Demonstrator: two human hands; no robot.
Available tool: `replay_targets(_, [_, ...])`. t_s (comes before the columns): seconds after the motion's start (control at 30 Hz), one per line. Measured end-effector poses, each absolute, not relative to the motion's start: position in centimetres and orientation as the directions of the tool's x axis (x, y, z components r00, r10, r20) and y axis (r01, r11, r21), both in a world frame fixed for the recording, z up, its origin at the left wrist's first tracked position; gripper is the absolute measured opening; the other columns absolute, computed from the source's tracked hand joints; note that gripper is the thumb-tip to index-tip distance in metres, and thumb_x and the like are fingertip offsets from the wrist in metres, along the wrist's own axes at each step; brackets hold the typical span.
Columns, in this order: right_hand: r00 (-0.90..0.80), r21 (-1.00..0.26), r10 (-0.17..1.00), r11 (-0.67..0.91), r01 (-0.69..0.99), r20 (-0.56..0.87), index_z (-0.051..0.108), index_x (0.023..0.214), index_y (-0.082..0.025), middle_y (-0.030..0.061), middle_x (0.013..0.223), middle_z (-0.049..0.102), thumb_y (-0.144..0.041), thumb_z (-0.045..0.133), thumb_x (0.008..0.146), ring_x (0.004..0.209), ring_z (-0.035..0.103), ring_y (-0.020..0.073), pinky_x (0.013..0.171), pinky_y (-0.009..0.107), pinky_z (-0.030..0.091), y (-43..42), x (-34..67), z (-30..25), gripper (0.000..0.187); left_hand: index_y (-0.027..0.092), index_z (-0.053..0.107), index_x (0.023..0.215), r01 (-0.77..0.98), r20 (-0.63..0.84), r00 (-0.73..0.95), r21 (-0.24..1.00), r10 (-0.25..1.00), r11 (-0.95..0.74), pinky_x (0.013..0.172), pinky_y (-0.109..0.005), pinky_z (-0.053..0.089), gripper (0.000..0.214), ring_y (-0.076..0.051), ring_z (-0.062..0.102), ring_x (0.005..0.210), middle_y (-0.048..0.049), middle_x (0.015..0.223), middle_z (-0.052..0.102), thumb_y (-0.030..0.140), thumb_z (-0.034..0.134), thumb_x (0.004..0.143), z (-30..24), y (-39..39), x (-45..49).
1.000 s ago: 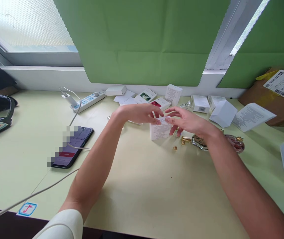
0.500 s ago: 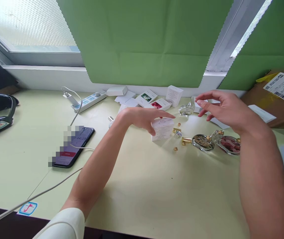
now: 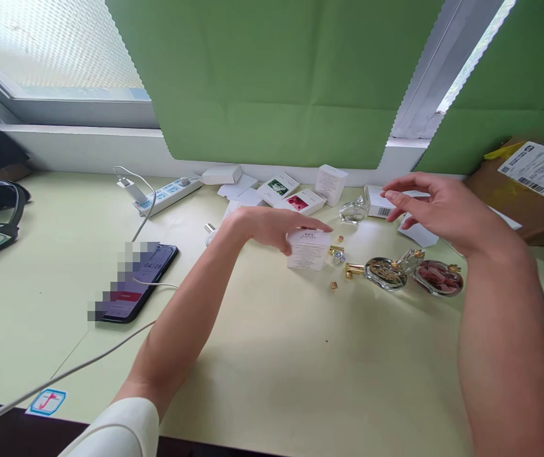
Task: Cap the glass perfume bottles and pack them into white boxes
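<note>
Near the middle of the table [image 3: 276, 381], a white box [image 3: 308, 251] is stood upright, its top left corner reached over by the left hand [image 3: 272, 227]. The left thumb is lowered at the box's left edge and the forefinger is stretched along its top; whether the box is pinched by this grip cannot be told. Just right of the box, a gold nozzle [image 3: 337, 251] and two small gold pieces [image 3: 334, 285] are scattered. Further right, a gold tube [image 3: 356, 269] is laid beside a dark patterned bottle [image 3: 384, 274], and beyond that a pink bottle [image 3: 437, 279] is seen. Above the table's right side, the right hand [image 3: 443, 209] is held with its grip spread and the fingers bent, and a barcoded box [image 3: 379, 202] is partly covered by its fingertips. Behind the white box, a green-pictured box [image 3: 278, 187] and a red-pictured box [image 3: 299, 203] are laid, with a clear bottle [image 3: 353, 212] to their right. Off to the left, a phone [image 3: 155, 276] is crossed by a cable, and a power strip [image 3: 169, 195] is set farther back.
</note>
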State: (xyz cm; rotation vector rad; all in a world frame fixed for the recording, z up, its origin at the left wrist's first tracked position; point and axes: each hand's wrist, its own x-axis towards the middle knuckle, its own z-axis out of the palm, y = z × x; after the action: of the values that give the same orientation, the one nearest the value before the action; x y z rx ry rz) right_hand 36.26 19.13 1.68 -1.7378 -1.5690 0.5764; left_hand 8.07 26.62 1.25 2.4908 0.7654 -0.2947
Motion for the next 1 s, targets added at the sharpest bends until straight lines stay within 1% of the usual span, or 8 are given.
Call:
replay_targets(0.1, [0.159,-0.741,0.979,-0.012,0.671,0.129,0.069,0.101,-0.027,0.0023,0.085,0.071,-0.048,0.065,0.084,0.072,0.066,0.0149,0.06,0.027,0.053,19.1,36.5,1.7,0.027,0.051,0.035,0.143,0.599,-0.338,0.8,0.41,0.496,-0.688,0.078,-0.023,0.041,0.075,-0.019,0.058,0.11,0.0067,0.14,0.054,0.029,0.062,0.076,1.2,26.7,8.1])
replay_targets(0.2, [0.168,-0.748,0.975,0.0,0.663,0.149,0.069,0.101,-0.027,0.003,0.09,0.072,-0.048,0.065,0.084,0.074,0.068,0.0161,0.059,0.028,0.054,19.0,36.9,1.8,0.027,0.042,0.045,0.138,0.612,-0.312,0.791,0.405,0.526,-0.68,0.073,-0.024,0.04,0.061,-0.019,0.06,0.102,0.0012,0.129,0.061,0.038,0.062,0.08,1.1,27.0,8.1])
replay_targets(0.3, [0.179,-0.762,0.966,0.03,0.647,0.189,0.068,0.1,-0.026,0.0039,0.106,0.071,-0.047,0.066,0.083,0.077,0.069,0.0165,0.057,0.028,0.054,18.7,37.2,2.0,0.028,0.034,0.048,0.136,0.603,-0.233,0.795,0.409,0.56,-0.685,0.073,-0.024,0.041,0.056,-0.019,0.059,0.103,-0.0019,0.125,0.063,0.037,0.061,0.081,1.1,27.3,8.0])
replay_targets(0.43, [0.19,-0.756,0.961,0.027,0.654,0.199,0.068,0.101,-0.025,0.0048,0.107,0.071,-0.047,0.066,0.083,0.078,0.069,0.0173,0.058,0.028,0.054,18.5,37.4,2.2,0.028,0.032,0.047,0.136,0.61,-0.118,0.772,0.413,0.624,-0.676,0.075,-0.024,0.042,0.057,-0.018,0.058,0.105,-0.0022,0.126,0.062,0.036,0.063,0.081,1.4,27.6,7.6])
replay_targets(0.57, [0.18,-0.761,0.964,0.035,0.647,0.197,0.068,0.1,-0.024,0.0061,0.105,0.071,-0.047,0.066,0.082,0.078,0.069,0.0178,0.057,0.029,0.054,18.7,37.4,2.2,0.029,0.029,0.05,0.133,0.666,0.079,0.657,0.404,0.75,-0.627,0.08,-0.029,0.043,0.056,-0.019,0.057,0.101,-0.004,0.123,0.063,0.036,0.066,0.08,1.2,28.2,7.2])
replay_targets(0.67, [0.176,-0.76,0.965,0.036,0.649,0.196,0.069,0.099,-0.024,0.005,0.103,0.071,-0.047,0.066,0.083,0.077,0.069,0.0173,0.056,0.028,0.053,18.8,37.2,2.1,0.028,0.028,0.051,0.133,0.695,0.191,0.557,0.426,0.808,-0.579,0.082,-0.032,0.044,0.057,-0.02,0.056,0.1,-0.0046,0.12,0.064,0.037,0.067,0.08,0.4,28.8,7.5])
replay_targets(0.87, [0.184,-0.758,0.964,0.027,0.652,0.192,0.068,0.099,-0.025,0.0047,0.104,0.071,-0.046,0.066,0.083,0.077,0.068,0.0162,0.056,0.026,0.054,18.7,37.3,2.2,0.027,0.019,0.058,0.13,0.724,0.215,0.441,0.488,0.871,-0.487,0.089,-0.034,0.045,0.054,-0.021,0.058,0.104,-0.0068,0.117,0.067,0.032,0.066,0.079,-1.5,29.4,9.1])
replay_targets(1.0, [0.198,-0.744,0.965,-0.005,0.669,0.172,0.068,0.101,-0.027,0.0048,0.1,0.072,-0.049,0.066,0.082,0.079,0.069,0.0179,0.061,0.03,0.055,18.7,37.7,2.1,0.029,0.021,0.058,0.13,0.731,0.27,0.37,0.505,0.889,-0.459,0.093,-0.035,0.044,0.05,-0.022,0.058,0.107,-0.0064,0.12,0.066,0.033,0.062,0.083,-2.6,29.5,10.0])
